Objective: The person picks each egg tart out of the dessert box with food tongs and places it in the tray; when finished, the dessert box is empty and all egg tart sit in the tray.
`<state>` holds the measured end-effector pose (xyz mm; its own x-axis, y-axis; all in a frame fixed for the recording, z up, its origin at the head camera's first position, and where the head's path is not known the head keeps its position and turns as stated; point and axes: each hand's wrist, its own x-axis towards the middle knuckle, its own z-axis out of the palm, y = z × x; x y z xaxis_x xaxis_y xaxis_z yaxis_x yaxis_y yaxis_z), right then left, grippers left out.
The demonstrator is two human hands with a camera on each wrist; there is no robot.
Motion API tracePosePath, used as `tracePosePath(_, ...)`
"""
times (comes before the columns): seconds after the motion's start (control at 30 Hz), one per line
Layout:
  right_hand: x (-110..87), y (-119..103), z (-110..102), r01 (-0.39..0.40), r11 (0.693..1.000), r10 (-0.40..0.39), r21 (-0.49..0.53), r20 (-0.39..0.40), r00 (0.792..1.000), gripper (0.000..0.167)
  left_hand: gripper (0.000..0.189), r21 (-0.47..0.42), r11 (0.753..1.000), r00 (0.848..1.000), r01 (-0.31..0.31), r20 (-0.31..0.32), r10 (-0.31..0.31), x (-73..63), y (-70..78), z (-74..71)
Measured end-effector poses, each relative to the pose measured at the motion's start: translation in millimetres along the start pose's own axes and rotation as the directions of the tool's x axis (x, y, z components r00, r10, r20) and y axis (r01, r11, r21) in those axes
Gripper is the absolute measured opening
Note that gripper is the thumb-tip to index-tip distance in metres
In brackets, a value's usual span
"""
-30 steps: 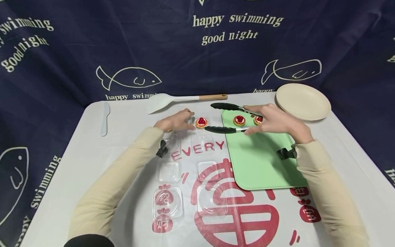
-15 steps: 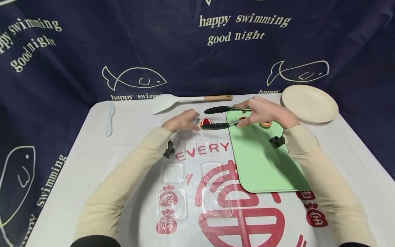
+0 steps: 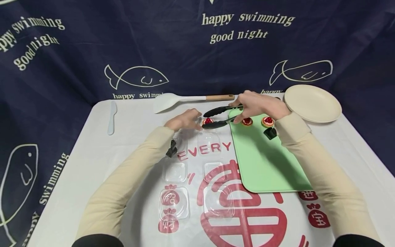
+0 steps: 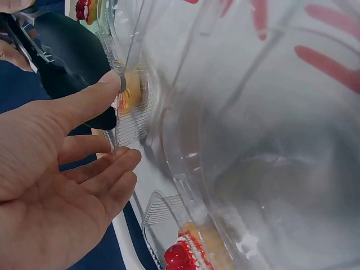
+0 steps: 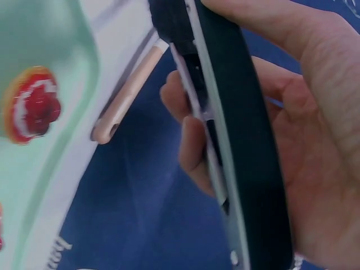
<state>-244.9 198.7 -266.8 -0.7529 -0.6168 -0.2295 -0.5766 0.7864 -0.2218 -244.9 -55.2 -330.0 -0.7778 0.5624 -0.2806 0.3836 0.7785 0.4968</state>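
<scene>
In the head view my right hand (image 3: 254, 104) grips black-tipped tongs (image 3: 216, 124), their jaws apart on either side of a red-topped tart (image 3: 208, 120). That tart (image 4: 133, 93) sits in a clear plastic box (image 4: 135, 126) in the left wrist view. My left hand (image 4: 73, 163) holds the side of this box between thumb and fingertips. A second tart (image 4: 197, 253) lies in another clear box (image 4: 160, 216), hidden behind the left hand in the head view. Two more tarts, one left (image 3: 247, 121) and one right (image 3: 267, 121), rest on the green tray (image 3: 271, 164).
Several clear lidded boxes (image 3: 175, 171) stand in front of the left arm. At the back lie a white spatula (image 3: 166, 102) with a wooden handle and, far left, a pale blue knife (image 3: 112, 118). A beige plate (image 3: 313, 103) sits back right.
The right hand has carried the tongs leftward off the tray to the boxed tart, and the jaws have drawn nearer each other. My left hand keeps its place at the box.
</scene>
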Motion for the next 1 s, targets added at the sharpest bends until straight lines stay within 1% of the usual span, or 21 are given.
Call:
tracePosePath(0.1,2.5,-7.7,-5.5,-0.062,0.998,0.061,0.003,0.052,0.997,0.066,0.061,-0.011,1.000,1.000,0.000,0.001,0.000,1.0,1.1,-0.2)
tracePosePath(0.2,3.7,-14.3,-7.8,-0.093,0.996,0.092,-0.001,0.078,0.993,0.063,0.061,-0.020,1.000,1.000,-0.002,0.002,0.002,2.4,1.9,0.3)
tracePosePath(0.37,4.8,-20.0,-4.5,-0.074,0.997,0.074,-0.002,0.076,0.994,0.059,0.062,-0.048,0.999,1.000,0.022,0.003,-0.021,2.9,3.7,1.3)
tracePosePath(0.5,2.0,-18.5,1.8,-0.032,0.999,0.031,0.022,0.046,0.998,0.055,0.056,-0.089,0.995,0.999,0.043,-0.005,-0.044,3.2,4.4,3.1)
tracePosePath(0.63,-4.4,-12.6,8.3,-0.008,0.998,0.007,0.066,0.004,1.000,0.051,0.051,-0.120,0.991,0.998,0.060,-0.014,-0.062,3.6,4.4,4.2)
tracePosePath(0.77,-10.1,-6.8,13.6,0.002,0.992,0.004,0.127,-0.041,0.999,0.052,0.054,-0.134,0.987,0.996,0.083,-0.009,-0.085,1.7,4.7,3.0)
tracePosePath(0.87,-15.7,-2.5,15.0,0.011,0.988,0.002,0.152,-0.087,0.996,0.055,0.056,-0.127,0.988,0.996,0.085,-0.016,-0.088,0.0,4.2,1.3)
tracePosePath(0.9,-18.4,-1.3,14.9,0.010,0.988,0.006,0.154,-0.103,0.995,0.055,0.048,-0.123,0.989,0.996,0.084,-0.013,-0.086,-0.2,4.1,0.8)
tracePosePath(0.93,-22.2,-0.3,14.2,0.011,0.987,0.008,0.162,-0.119,0.993,0.055,0.048,-0.112,0.991,0.997,0.075,-0.027,-0.078,-0.7,4.2,0.2)
tracePosePath(1.0,-32.1,1.6,11.8,0.010,0.987,0.014,0.162,-0.144,0.989,0.055,0.024,-0.096,0.994,0.998,0.058,-0.034,-0.062,-1.1,4.1,-0.6)
